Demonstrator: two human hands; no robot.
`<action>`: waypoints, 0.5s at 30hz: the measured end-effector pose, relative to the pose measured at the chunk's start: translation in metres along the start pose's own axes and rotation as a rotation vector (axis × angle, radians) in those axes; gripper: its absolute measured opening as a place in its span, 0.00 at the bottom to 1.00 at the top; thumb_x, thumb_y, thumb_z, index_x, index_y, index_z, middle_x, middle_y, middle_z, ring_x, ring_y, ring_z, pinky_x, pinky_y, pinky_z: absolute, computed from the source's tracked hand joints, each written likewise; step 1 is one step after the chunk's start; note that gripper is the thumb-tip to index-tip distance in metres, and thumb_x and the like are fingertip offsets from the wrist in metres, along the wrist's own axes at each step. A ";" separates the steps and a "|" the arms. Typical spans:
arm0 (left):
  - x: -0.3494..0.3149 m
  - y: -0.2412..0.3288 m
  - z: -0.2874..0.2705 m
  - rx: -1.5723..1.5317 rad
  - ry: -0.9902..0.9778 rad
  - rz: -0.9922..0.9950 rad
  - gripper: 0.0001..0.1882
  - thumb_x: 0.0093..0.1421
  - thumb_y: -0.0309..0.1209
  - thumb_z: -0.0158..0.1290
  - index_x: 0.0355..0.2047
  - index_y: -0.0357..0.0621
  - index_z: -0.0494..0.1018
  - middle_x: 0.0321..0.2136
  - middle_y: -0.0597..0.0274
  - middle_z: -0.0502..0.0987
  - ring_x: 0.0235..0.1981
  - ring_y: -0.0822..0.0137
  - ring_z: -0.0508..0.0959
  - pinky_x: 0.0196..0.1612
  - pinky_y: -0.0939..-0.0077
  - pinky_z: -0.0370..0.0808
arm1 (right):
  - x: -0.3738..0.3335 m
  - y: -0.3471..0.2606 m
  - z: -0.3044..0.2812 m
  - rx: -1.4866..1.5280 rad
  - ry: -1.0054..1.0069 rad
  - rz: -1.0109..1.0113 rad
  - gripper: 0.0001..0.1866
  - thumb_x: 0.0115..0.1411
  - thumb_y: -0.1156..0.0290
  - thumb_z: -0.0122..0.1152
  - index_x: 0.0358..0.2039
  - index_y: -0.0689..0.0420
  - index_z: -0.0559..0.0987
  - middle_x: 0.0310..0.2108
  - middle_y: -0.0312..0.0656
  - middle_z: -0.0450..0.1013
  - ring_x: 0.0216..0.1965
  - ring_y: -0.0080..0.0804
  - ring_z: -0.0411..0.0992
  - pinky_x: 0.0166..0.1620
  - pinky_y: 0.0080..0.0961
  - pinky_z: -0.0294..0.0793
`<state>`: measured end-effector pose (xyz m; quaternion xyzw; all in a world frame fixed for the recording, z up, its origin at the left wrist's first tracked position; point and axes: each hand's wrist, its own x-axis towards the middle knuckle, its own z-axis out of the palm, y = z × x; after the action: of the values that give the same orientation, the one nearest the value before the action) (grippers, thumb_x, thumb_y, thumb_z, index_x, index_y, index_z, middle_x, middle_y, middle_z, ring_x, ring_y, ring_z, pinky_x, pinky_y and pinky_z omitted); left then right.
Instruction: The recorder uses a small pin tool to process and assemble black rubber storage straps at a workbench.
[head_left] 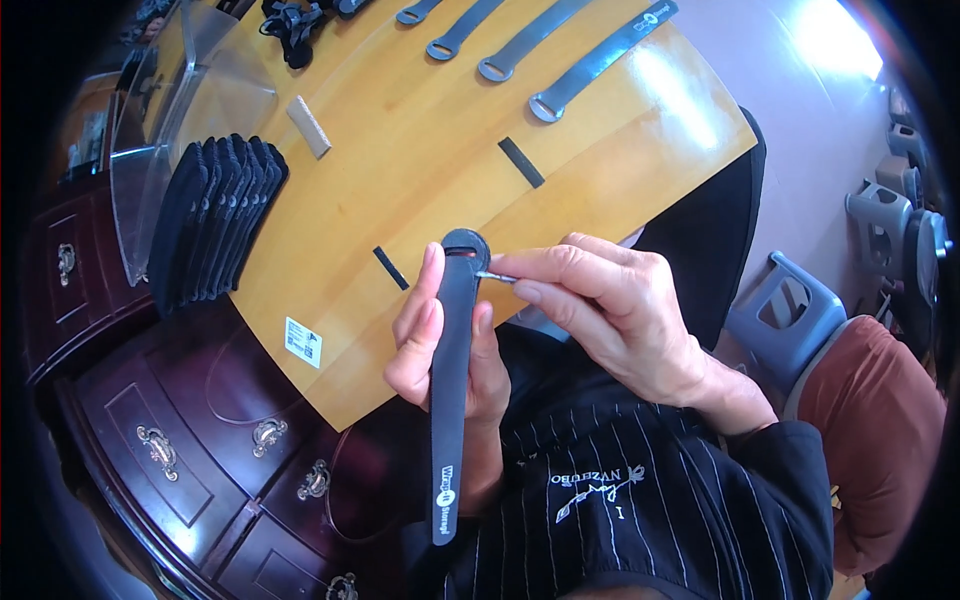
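Observation:
My left hand [412, 352] grips a dark grey cable strap [453, 375] from behind. The strap's round, slotted end points away from me, and its long tail hangs down toward my body, with white print near the tip. Pinched between the thumb and fingers of my right hand [625, 315] is a thin stick with a pale tip [496, 278]. That tip meets the strap's edge just below the slot. Whether it is a cotton swab or another small tool is too small to tell.
Several grey straps [600, 62] lie along the wooden table's [350, 200] far side. Two short black strips [520, 163], a pale strip [309, 127] and a white label [303, 342] lie nearer. Black folded pieces [218, 220] stand left; grey stools [785, 310] stand right.

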<state>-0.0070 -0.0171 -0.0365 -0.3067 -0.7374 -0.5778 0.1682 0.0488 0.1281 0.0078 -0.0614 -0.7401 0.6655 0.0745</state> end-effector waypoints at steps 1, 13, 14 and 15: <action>0.001 0.000 -0.001 -0.003 -0.002 -0.004 0.16 0.61 0.22 0.51 0.44 0.38 0.55 0.48 0.29 0.68 0.47 0.46 0.76 0.47 0.63 0.79 | -0.001 -0.005 0.001 -0.168 0.017 0.008 0.09 0.59 0.72 0.58 0.40 0.60 0.79 0.29 0.45 0.75 0.30 0.39 0.77 0.33 0.26 0.76; 0.002 0.002 0.008 -0.314 0.180 -0.224 0.15 0.61 0.21 0.47 0.46 0.36 0.57 0.44 0.29 0.70 0.46 0.46 0.76 0.42 0.66 0.81 | 0.002 -0.001 0.001 0.383 -0.011 0.370 0.12 0.63 0.69 0.57 0.42 0.63 0.79 0.26 0.34 0.74 0.27 0.17 0.70 0.32 0.16 0.71; 0.003 0.006 0.009 -0.312 0.179 -0.228 0.15 0.61 0.21 0.47 0.46 0.36 0.57 0.44 0.29 0.70 0.46 0.46 0.76 0.42 0.66 0.81 | 0.003 0.001 0.002 0.187 0.076 0.198 0.12 0.63 0.69 0.57 0.41 0.63 0.79 0.26 0.34 0.74 0.27 0.17 0.70 0.31 0.16 0.71; 0.004 0.009 0.009 -0.392 0.200 -0.318 0.14 0.61 0.21 0.47 0.45 0.36 0.57 0.44 0.29 0.70 0.45 0.47 0.76 0.42 0.67 0.81 | 0.003 0.004 0.002 0.097 0.087 0.088 0.11 0.61 0.71 0.58 0.41 0.62 0.79 0.26 0.37 0.75 0.26 0.22 0.72 0.31 0.18 0.72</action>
<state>-0.0039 -0.0062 -0.0298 -0.1551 -0.6301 -0.7562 0.0846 0.0452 0.1272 0.0041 -0.1190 -0.6997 0.6999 0.0804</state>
